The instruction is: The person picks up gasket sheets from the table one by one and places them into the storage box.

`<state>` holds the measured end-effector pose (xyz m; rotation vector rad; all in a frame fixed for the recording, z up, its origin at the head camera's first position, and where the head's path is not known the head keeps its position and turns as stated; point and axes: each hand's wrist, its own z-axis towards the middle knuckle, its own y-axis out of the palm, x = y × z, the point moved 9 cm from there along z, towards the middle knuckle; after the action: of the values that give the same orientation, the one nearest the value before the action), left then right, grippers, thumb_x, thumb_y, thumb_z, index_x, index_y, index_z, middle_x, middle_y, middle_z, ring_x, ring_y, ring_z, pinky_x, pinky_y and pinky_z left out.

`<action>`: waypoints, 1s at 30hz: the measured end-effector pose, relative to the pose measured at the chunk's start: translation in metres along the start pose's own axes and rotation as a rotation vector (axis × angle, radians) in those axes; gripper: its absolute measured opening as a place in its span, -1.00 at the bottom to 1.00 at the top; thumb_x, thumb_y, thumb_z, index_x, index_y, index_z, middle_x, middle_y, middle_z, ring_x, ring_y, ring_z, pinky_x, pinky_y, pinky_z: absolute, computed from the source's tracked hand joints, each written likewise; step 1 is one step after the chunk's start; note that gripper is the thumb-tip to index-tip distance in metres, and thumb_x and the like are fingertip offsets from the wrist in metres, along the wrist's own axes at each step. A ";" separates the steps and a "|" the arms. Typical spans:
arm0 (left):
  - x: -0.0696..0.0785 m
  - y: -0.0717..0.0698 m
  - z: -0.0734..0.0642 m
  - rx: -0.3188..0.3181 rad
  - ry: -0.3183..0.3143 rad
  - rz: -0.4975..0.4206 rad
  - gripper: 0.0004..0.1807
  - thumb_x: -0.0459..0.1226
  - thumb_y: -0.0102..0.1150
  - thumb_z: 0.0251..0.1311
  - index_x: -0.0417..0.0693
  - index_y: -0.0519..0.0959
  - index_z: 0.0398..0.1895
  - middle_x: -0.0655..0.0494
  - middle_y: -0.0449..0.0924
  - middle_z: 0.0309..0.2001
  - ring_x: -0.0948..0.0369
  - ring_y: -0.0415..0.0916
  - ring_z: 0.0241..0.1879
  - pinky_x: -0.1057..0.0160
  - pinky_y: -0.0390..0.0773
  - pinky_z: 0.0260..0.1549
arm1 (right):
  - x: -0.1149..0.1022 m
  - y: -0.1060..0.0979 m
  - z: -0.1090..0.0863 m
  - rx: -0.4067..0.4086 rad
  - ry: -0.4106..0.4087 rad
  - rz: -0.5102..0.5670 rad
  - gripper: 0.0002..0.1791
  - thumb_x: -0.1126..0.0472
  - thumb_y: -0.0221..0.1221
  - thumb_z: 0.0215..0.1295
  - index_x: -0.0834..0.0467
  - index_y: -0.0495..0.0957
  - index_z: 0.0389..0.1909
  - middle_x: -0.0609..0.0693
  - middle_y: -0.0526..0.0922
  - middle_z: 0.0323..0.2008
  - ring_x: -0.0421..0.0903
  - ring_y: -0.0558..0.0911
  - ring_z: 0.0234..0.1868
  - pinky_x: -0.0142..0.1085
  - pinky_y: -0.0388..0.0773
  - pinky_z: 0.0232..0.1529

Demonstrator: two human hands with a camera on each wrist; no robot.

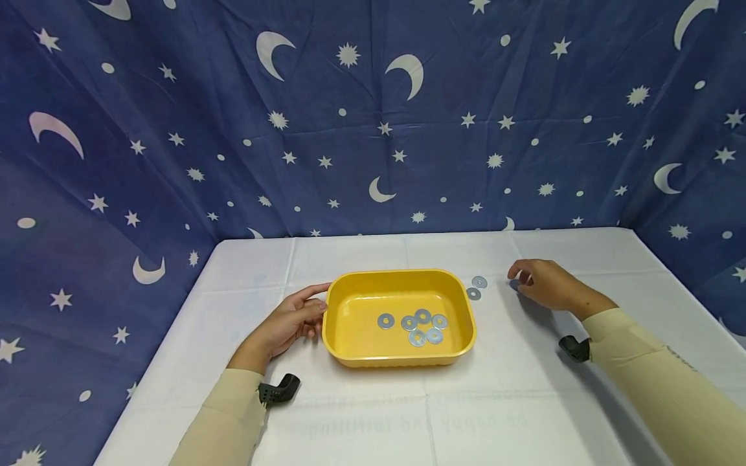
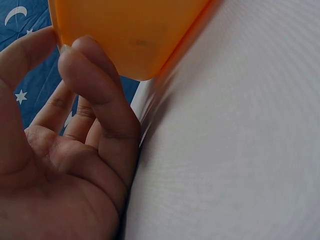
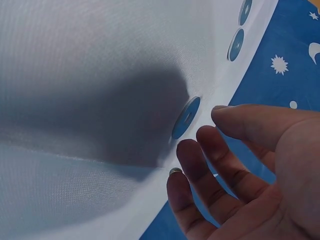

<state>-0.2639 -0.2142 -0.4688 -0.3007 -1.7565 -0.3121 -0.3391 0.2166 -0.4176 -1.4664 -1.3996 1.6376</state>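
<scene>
A yellow tray (image 1: 399,360) stands on the white table with several flat metal washers (image 1: 417,338) in it, mostly toward its right half. At its left end my left hand (image 1: 291,321) holds the rim between thumb and index finger, the other fingers below outside the wall. My right hand (image 1: 544,285) hovers low over the table to the right of the tray. Just ahead of its loosely bent fingertips lies a single washer (image 3: 186,118), apart from them in the right wrist view. Two more washers (image 1: 480,282) lie beside the tray's right wall.
White cloth covers the table (image 1: 373,421), with faint mirrored lettering near its front. A dark blue curtain (image 1: 373,129) with moons and stars rises behind and at both sides. Each wrist wears a black camera mount (image 1: 280,390).
</scene>
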 end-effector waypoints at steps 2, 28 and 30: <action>0.000 0.000 0.000 0.000 0.000 0.001 -0.35 -0.23 0.14 0.39 -0.01 0.21 0.51 0.17 0.57 -0.34 0.31 0.49 -0.50 0.44 0.54 -0.53 | 0.002 0.000 0.001 -0.002 0.011 -0.001 -0.75 0.45 0.22 0.18 0.23 0.59 -0.11 0.12 0.63 -0.29 0.00 0.56 -0.28 -0.07 0.59 -0.20; -0.001 0.000 0.001 -0.008 0.000 0.001 -0.36 -0.23 0.13 0.41 0.00 0.22 0.51 0.17 0.57 -0.33 0.31 0.50 -0.50 0.45 0.55 -0.54 | 0.033 0.012 0.009 -0.060 0.096 0.029 -0.70 0.32 0.30 0.22 0.25 0.53 -0.04 0.09 0.55 -0.36 -0.04 0.49 -0.34 -0.25 0.46 -0.31; 0.000 0.000 0.001 -0.008 -0.001 0.001 -0.36 -0.23 0.13 0.41 -0.01 0.22 0.51 0.18 0.57 -0.34 0.31 0.50 -0.50 0.45 0.55 -0.54 | 0.034 0.012 0.010 -0.059 0.098 0.037 -0.70 0.31 0.31 0.22 0.25 0.52 -0.05 0.09 0.55 -0.36 -0.04 0.49 -0.34 -0.25 0.45 -0.32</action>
<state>-0.2646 -0.2140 -0.4687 -0.3068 -1.7563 -0.3183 -0.3551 0.2396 -0.4425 -1.5925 -1.3845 1.5368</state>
